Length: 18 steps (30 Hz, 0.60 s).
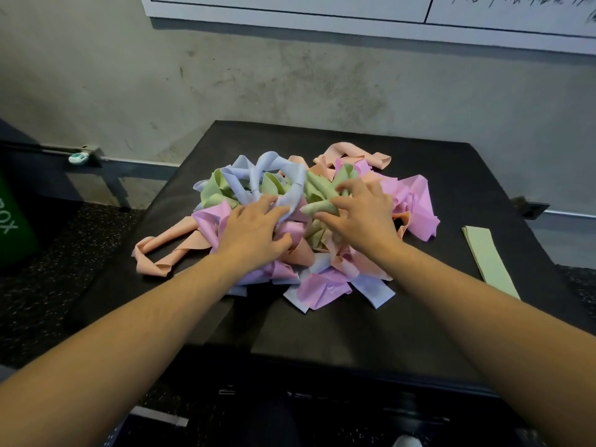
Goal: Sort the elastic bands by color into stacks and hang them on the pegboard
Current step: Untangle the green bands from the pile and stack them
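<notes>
We are barely started: one green band (490, 258) lies flat alone at the tabletop (354, 333) right edge, the tangled heap of bands (322, 279) sits mid-tabletop, our left hand (254, 230) pinching a blue band (290, 188), our right hand (361, 211) grasping a rolled green one (319, 206).

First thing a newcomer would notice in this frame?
The tangled pile of pastel elastic bands, pink, green, blue and peach, heaped mid-way across the black table. Both hands are in it: the left hand on a blue band, the right hand pinching a green band. One flat green band lies apart at the table's right edge.
</notes>
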Tool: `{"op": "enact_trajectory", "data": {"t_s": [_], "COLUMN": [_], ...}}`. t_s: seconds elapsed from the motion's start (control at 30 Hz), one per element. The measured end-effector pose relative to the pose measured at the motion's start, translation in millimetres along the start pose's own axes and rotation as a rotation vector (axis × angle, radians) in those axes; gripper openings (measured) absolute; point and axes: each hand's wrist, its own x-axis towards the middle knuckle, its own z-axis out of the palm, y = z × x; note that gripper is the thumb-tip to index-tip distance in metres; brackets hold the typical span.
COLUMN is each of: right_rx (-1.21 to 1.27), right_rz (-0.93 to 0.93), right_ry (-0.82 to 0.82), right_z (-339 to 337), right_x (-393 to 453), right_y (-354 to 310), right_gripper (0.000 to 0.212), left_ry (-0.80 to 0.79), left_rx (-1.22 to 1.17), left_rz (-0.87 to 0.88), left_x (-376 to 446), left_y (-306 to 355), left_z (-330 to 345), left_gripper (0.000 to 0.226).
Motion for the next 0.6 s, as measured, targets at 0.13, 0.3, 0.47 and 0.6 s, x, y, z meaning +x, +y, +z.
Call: {"op": "enact_trajectory", "data": {"t_s": [0.13,0.3,0.47,0.6], "right_rx": [0.419,0.778,1.008,1.191], "right_rz": [-0.079,0.068,0.128,0.173], "right_ry": [-0.019,-0.009,0.096,0.048], "right_z": [-20.0,-44.6,-72.2,-91.9], "right_x": [-12.5,-21.8,-26.9,-35.8], "right_y": [-0.7,-18.5,-35.8,-39.7], "right_gripper": [0.023,0.021,0.025,0.013], "left_ry": [-0.026,-0.009,-0.017,0.115], "left_rx": [0.007,-0.027,-0.235,-0.863], "left_rz": [-0.008,0.022,-0.069,-0.092], "left_x": [1.3,-0.8,-3.0,-12.6], "left_y": [9.4,29.5,45.6,65.5], "left_z": [-2.5,-10.4,-21.0,-40.2], "left_gripper": [0.052,0.052,0.051,0.035]}}
